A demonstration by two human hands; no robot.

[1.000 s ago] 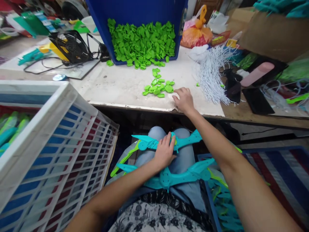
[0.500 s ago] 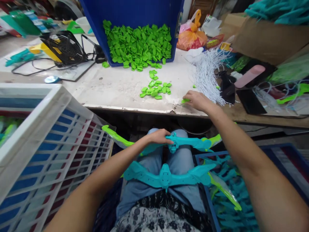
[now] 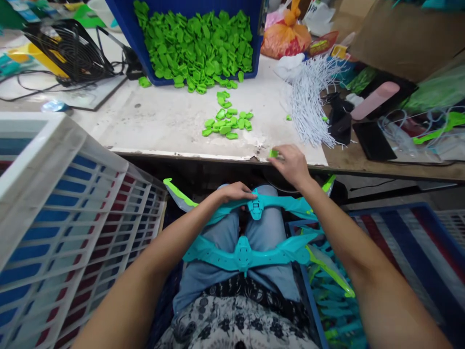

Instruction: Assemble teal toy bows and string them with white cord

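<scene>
My left hand [image 3: 235, 192] is closed on a turquoise toy bow [image 3: 257, 207] with green tips, gripping it just left of its centre block, above my knees. Between the thumb and fingers of my right hand [image 3: 293, 166] is a small green plastic piece [image 3: 273, 153], at the table's front edge. A second turquoise toy bow [image 3: 242, 256] lies across my thighs, nearer to me. Left of my right hand, a loose cluster of green plastic pieces [image 3: 225, 127] lies on the table.
A tilted blue bin [image 3: 152, 72] spills green pieces onto the table [image 3: 163, 131]. White ties [image 3: 312, 102] lie at right, beside a phone [image 3: 374, 140]. A white crate [image 3: 76, 145] stands left. At lower right, a blue crate [image 3: 313, 310] holds turquoise parts. A black fan [image 3: 70, 51] stands back left.
My right hand has drawn the green piece slightly back toward the table edge and the held bow. The bow's centre block has tilted a little in my left hand. The view has shifted.
</scene>
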